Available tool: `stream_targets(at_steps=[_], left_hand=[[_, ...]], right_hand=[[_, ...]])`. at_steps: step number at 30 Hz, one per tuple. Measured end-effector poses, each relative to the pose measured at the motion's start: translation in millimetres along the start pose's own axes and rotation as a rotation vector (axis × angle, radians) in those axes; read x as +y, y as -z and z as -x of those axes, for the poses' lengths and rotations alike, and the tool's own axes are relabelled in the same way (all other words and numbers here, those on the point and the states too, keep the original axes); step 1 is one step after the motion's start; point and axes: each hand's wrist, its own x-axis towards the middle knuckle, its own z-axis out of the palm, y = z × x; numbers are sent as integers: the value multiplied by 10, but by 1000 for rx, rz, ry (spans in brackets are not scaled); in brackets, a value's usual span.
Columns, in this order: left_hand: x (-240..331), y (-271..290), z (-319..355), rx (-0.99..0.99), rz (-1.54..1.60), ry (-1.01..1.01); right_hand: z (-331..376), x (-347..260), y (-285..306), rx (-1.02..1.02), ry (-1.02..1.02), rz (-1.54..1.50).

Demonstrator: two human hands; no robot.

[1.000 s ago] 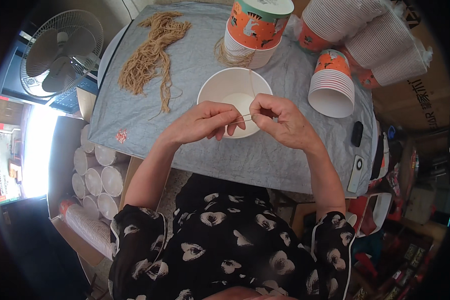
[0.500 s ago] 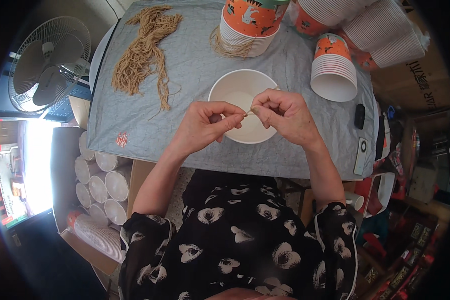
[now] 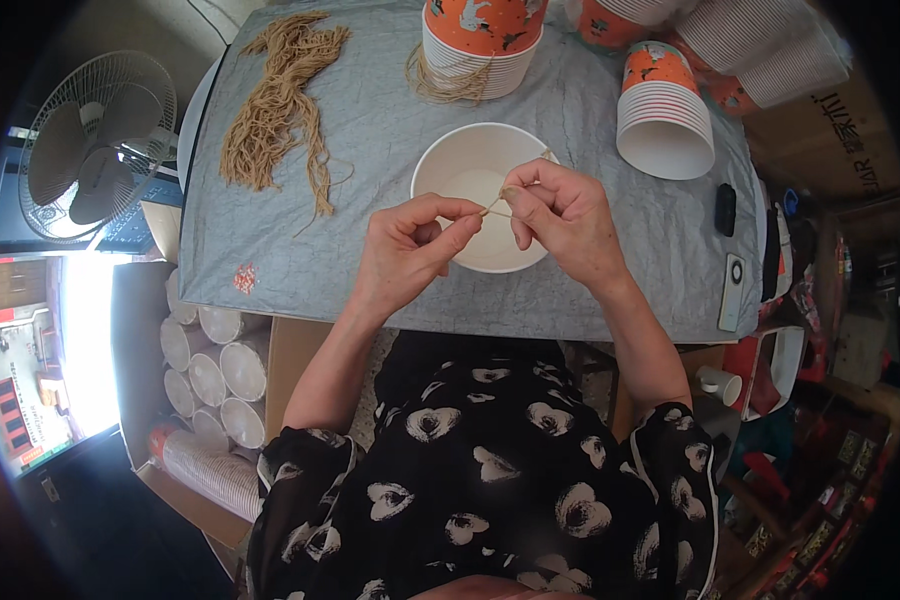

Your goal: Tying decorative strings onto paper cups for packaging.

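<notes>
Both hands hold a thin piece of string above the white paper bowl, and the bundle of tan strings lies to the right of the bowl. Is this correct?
Not quite. The head view shows the bundle of tan strings to the left of the white paper bowl, not the right. The left hand and right hand do hold the thin string above it.

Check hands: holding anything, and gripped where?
Both pinch one thin tan string above the white bowl: left hand at its near end, right hand further along.
</notes>
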Motion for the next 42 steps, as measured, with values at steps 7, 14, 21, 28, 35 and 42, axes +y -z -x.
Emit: stream_targets(at_steps=[7,14,21,28,35,42], left_hand=[[-52,-143,-6,-8,0,-128],[-169,-334,-47,99,-103,-398],[-92,-460,-33,251,-300,-467],[-137,-378,-59,186,-382,-571],[4,-248,-104,26,241,44],[-7,-275,-110,-20,331,46]], right_hand=[[13,86,8,59,-88,-127],[56,114,39,45,-192,-249],[87,149,76,38,-213,-207],[63,59,161,-25,-249,-45],[250,273,177,164,261,76],[348,250,-30,266,355,336]])
